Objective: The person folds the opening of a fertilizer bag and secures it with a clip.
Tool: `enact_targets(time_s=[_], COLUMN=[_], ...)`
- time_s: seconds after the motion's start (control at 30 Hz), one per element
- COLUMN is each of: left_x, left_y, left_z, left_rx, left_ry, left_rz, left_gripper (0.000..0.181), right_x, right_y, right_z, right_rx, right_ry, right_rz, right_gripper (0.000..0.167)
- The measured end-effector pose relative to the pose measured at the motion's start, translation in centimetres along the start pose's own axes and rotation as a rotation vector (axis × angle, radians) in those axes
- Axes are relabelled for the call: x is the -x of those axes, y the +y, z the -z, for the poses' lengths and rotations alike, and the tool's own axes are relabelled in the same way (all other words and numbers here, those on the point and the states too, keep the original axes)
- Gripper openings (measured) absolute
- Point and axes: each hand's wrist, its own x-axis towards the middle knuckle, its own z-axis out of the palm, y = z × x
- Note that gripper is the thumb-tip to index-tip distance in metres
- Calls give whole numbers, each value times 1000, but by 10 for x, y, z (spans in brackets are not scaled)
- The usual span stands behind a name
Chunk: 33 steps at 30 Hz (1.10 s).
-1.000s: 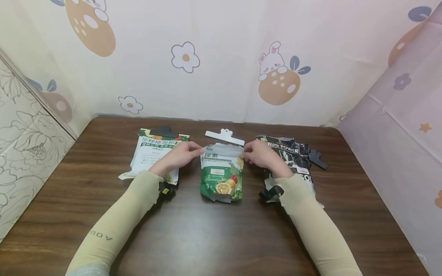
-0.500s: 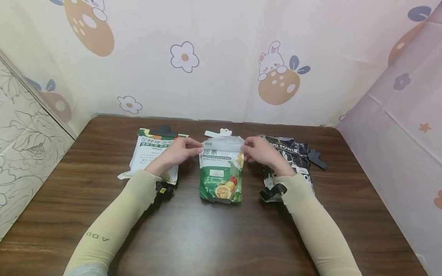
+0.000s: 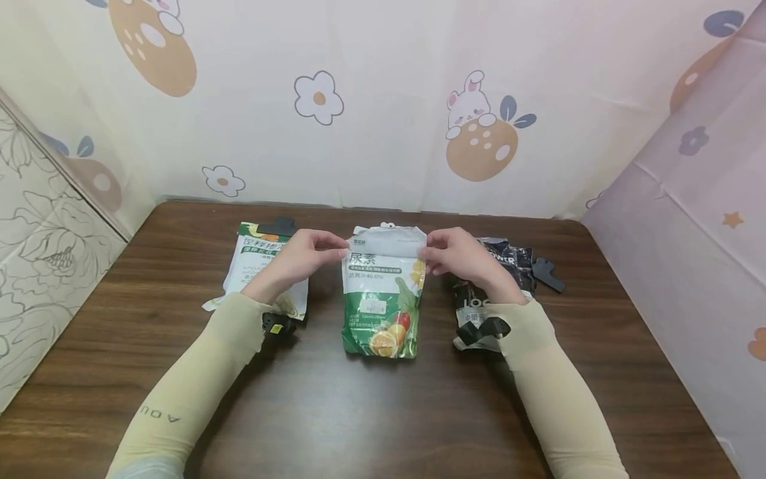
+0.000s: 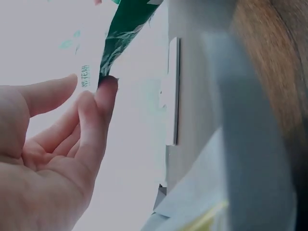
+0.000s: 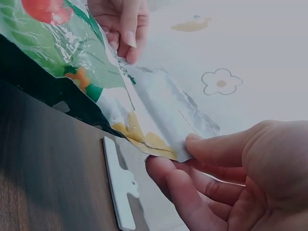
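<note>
A green and white pouch (image 3: 383,286) with fruit pictures is held raised at the middle of the table, its top part pale. My left hand (image 3: 299,259) pinches its upper left edge between thumb and fingers. At the upper right edge, my right hand (image 3: 463,259) pinches it too; the right wrist view shows thumb above and fingers below the pouch (image 5: 91,62). Behind the pouch lies a white clip (image 3: 387,225), mostly hidden in the head view but plain in the right wrist view as a long white clip (image 5: 118,187) on the table.
On the left lies a white and green bag (image 3: 239,269) with a black clip (image 3: 278,226) across its top. On the right are a black bag (image 3: 469,299) and another black clip (image 3: 547,274). A patterned curtain (image 3: 383,146) hangs behind the brown table (image 3: 359,412).
Both hands have lifted the pouch's top upward, and it now stands taller in view and covers most of the white clip. The right hand has moved slightly right over the black bag.
</note>
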Motion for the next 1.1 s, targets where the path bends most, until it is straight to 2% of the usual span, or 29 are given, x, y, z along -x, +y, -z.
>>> enact_targets(time_s=[0.23,0.33,0.57,0.87,1.1], left_x=[-3,-4,-1,2,6], left_y=[0,0,3,10,13], left_z=[-4,-5,-4,-3,-1], left_rx=[33,45,71,77,95], left_ry=[35,48,79,137,184], left_rz=[-42,-57,-58,-79,-120], left_gripper=[23,23,21,20,22], right_x=[6,7,8,12,15], right_y=[-5,-7,-10,-16,-22], right_z=[1,1,1,4,4], right_rx=[4,16,61,199,206], right_ry=[13,6,27,117,176], right_rz=[27,37,71,111,147], right_gripper=[12,16,15,14,11])
